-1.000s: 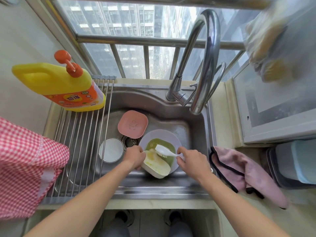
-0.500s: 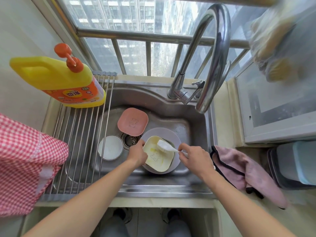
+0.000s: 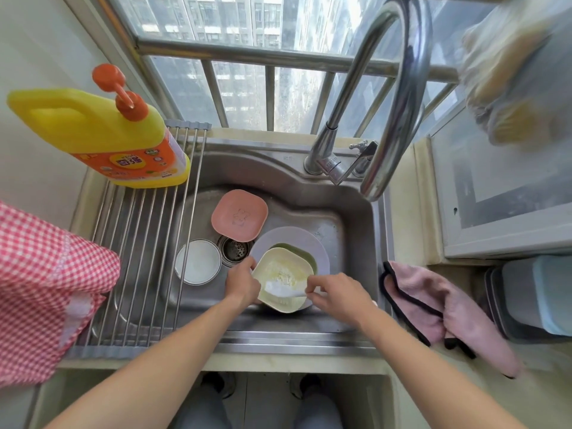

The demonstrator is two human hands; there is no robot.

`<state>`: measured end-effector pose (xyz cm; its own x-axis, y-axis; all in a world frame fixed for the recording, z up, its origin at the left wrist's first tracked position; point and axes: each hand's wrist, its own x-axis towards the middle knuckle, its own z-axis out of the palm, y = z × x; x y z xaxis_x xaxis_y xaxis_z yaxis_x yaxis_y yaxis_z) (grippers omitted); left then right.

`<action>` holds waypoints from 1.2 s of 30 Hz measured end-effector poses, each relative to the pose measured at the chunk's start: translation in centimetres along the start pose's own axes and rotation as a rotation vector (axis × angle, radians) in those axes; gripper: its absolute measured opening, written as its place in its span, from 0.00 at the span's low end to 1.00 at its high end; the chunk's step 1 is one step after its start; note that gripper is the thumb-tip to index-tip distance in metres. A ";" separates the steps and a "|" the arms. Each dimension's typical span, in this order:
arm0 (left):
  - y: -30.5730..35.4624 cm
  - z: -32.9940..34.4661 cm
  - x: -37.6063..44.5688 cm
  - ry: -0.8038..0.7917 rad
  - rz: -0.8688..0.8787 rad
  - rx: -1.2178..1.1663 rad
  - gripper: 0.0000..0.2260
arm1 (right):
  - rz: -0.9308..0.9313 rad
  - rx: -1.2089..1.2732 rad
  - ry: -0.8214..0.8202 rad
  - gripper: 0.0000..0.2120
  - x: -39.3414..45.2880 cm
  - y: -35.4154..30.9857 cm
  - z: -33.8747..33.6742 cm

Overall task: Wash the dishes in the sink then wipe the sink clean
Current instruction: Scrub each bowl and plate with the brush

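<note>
Over the steel sink (image 3: 356, 218), a pale yellow square dish (image 3: 280, 274) is held at its left rim by the left hand (image 3: 243, 281), fingers curled on it, while a white brush (image 3: 280, 291) is pinched by the right hand (image 3: 335, 294). Likely light, stiff and soapy-slick, it is best held by the rim. A pink cloth (image 3: 433, 301) lies on the worktop beside the sink.

Left hand (image 3: 243, 284) gripping left rim of pale yellow square dish (image 3: 283, 280), tilted over lilac plate (image 3: 291, 243) in steel sink (image 3: 356, 258). Right hand (image 3: 335, 294) pinching white brush (image 3: 280, 291) inside dish. Pink square dish (image 3: 239, 215) and white bowl (image 3: 198, 261) beside drain (image 3: 236, 249). Yellow detergent bottle (image 3: 102, 137) on roll-up rack (image 3: 139, 243).
</note>
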<state>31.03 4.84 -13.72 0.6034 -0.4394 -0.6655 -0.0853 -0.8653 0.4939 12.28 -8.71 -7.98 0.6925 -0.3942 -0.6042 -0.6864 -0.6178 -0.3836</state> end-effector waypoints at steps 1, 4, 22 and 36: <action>0.1 -0.1 -0.1 -0.013 -0.006 -0.038 0.13 | 0.012 -0.034 0.031 0.06 0.1 0.6 -0.3; 0.4 -0.2 -0.3 -0.030 -0.043 -0.106 0.12 | 0.082 -0.044 0.190 0.04 0.5 0.9 -0.1; 0.3 -0.6 -0.9 -0.107 -0.116 -0.178 0.12 | 0.055 -0.068 0.163 0.03 -0.3 -1.4 1.8; 0.2 -0.1 -1.1 -0.065 -0.171 -0.291 0.11 | 0.114 -0.214 0.140 0.04 -1.5 -1.9 1.1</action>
<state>30.44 5.18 -12.87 0.5368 -0.3166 -0.7821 0.2481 -0.8268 0.5049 12.29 -6.17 -7.10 0.6475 -0.5508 -0.5266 -0.7095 -0.6879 -0.1529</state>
